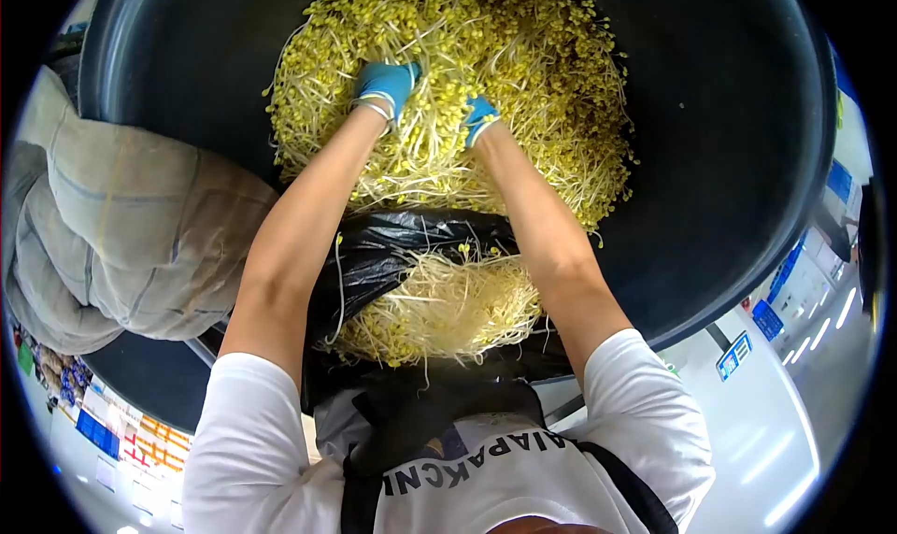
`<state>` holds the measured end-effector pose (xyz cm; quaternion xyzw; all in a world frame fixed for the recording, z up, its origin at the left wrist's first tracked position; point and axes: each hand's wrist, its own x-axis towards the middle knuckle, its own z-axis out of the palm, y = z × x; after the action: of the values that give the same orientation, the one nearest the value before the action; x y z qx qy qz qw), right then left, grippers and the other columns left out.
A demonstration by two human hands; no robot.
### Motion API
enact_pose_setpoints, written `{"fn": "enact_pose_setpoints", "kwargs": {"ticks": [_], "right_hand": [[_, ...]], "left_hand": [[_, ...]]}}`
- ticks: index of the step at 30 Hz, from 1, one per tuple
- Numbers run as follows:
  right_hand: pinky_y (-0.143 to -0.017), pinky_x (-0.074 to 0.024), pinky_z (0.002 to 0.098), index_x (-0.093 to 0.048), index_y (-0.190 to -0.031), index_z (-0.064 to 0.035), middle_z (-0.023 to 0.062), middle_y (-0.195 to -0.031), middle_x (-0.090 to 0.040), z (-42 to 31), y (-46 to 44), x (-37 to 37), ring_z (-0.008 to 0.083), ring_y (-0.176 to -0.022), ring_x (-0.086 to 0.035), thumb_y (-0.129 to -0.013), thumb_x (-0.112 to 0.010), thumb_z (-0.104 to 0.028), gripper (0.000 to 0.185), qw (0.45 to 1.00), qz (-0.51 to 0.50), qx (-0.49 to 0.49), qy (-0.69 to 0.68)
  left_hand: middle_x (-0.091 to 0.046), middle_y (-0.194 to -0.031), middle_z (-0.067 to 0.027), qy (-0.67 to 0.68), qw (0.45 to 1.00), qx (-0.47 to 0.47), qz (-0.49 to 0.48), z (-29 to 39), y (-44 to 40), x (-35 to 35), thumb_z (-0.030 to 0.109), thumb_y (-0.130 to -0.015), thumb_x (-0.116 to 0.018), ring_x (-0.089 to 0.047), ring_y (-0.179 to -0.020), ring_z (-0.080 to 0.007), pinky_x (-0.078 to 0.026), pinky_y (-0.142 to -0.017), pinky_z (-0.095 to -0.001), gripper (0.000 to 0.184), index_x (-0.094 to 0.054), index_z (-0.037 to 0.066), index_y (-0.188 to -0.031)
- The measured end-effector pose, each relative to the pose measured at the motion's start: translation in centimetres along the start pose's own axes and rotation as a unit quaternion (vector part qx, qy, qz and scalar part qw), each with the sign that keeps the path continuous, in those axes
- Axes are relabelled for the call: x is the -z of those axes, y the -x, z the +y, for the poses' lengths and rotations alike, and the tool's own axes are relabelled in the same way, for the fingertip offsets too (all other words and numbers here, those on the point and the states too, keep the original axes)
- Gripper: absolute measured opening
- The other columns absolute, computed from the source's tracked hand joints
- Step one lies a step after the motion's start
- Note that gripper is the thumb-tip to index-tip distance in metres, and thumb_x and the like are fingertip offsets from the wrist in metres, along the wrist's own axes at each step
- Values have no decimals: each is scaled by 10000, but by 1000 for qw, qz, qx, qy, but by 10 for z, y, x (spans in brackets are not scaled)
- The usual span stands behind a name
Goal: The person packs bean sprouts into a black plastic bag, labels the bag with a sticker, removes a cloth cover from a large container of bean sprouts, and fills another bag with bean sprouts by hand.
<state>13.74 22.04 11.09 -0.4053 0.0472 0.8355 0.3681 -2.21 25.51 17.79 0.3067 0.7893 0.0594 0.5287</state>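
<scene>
A big heap of yellow-headed bean sprouts lies in a wide, round black tub. My left hand, in a blue glove, reaches into the heap, its fingertips buried among the stems. My right hand, gloved the same way, is partly covered by sprouts to the right of it. A loose clump of pale sprouts sits between the two hands, and both are closed about it. Below my forearms, a black plastic bag holds more sprouts close to my body.
A bundled, stained grey cloth hangs over the tub's left rim beside my left arm. The tub's wall curves around the right side. Beyond it are a blue and white sign and ceiling lights; orange racks show at lower left.
</scene>
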Motion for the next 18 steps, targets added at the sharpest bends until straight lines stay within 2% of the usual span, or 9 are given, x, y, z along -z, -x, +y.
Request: {"fn": "enact_pose_setpoints", "kwargs": {"ticks": [3, 5, 7, 9, 12, 13, 15, 17, 18], "right_hand": [[-865, -529, 313, -548, -1229, -22, 120, -1128, -637, -18, 90, -92, 189, -988, -619, -986, -453, -248, 345, 946, 103, 81, 295], [-883, -528, 324, -512, -1270, -23, 131, -1156, -624, -31, 124, -86, 183, -1020, -612, -981, -452, -289, 397, 954, 58, 44, 290], [-900, -519, 335, -505, -1287, -24, 132, -1167, -621, -49, 169, -83, 197, -1023, -616, -960, -505, -257, 402, 956, 151, -31, 248], [-916, -502, 330, -509, -1280, -7, 117, -1161, -626, -66, 210, -59, 197, -1010, -621, -918, -565, -192, 411, 975, -25, 50, 214], [-860, -502, 311, -509, -1243, 33, 103, -1103, -635, -69, 304, -87, 172, -959, -619, -858, -602, -122, 425, 927, -54, 134, 347], [-849, -501, 304, -539, -1213, 19, 102, -1088, -639, -66, 334, -86, 172, -951, -620, -835, -635, -122, 415, 826, -54, 207, 522], [-909, -481, 344, -528, -1252, 9, 118, -1168, -619, -55, 392, -88, 203, -1017, -606, -781, -669, -80, 500, 744, -29, 184, 642], [-903, -478, 347, -517, -1233, 0, 105, -1133, -626, -27, 427, -111, 202, -1009, -603, -729, -723, -142, 563, 837, -73, 144, 522], [-889, -483, 350, -508, -1236, -6, 89, -1132, -626, -13, 429, -99, 198, -1009, -600, -746, -729, -171, 562, 769, -95, 159, 612]], "left_hand": [[-678, -844, -210, 40, 998, -14, -45, 11, 38, 10, 414, -739, -707, -650, -760, -315, -517, -700, -412, 482, -664, -51, -858], [-666, -751, -196, 136, 986, -89, -29, 25, 100, 16, 389, -730, -711, -635, -682, -296, -515, -666, -405, 432, -653, -38, -754], [-673, -789, -186, 41, 991, -115, -46, 30, 138, 12, 357, -718, -725, -637, -664, -270, -523, -665, -402, 418, -632, -44, -789], [-681, -842, -153, 191, 941, -272, 56, 17, 188, -8, 309, -708, -765, -641, -651, -239, -535, -636, -382, 446, -602, -41, -931], [-678, -893, -129, 250, 931, -264, -28, 1, 307, 4, 224, -691, -811, -664, -748, -225, -551, -681, -333, 567, -524, -23, -1113], [-676, -907, -126, 231, 941, -237, -66, -8, 343, 12, 207, -691, -819, -669, -798, -232, -551, -714, -320, 603, -507, -17, -1155], [-656, -1014, -132, 368, 854, -363, -55, -50, 380, -4, 198, -683, -823, -649, -839, -231, -539, -780, -317, 673, -475, -12, -1219], [-579, -1123, -139, 254, 905, -309, -146, -97, 392, -4, 231, -665, -821, -577, -957, -256, -476, -866, -355, 723, -461, 1, -1249], [-531, -1180, -150, 140, 934, -304, -123, -116, 389, -1, 256, -660, -812, -525, -1035, -283, -425, -921, -385, 730, -465, 7, -1253]]}}
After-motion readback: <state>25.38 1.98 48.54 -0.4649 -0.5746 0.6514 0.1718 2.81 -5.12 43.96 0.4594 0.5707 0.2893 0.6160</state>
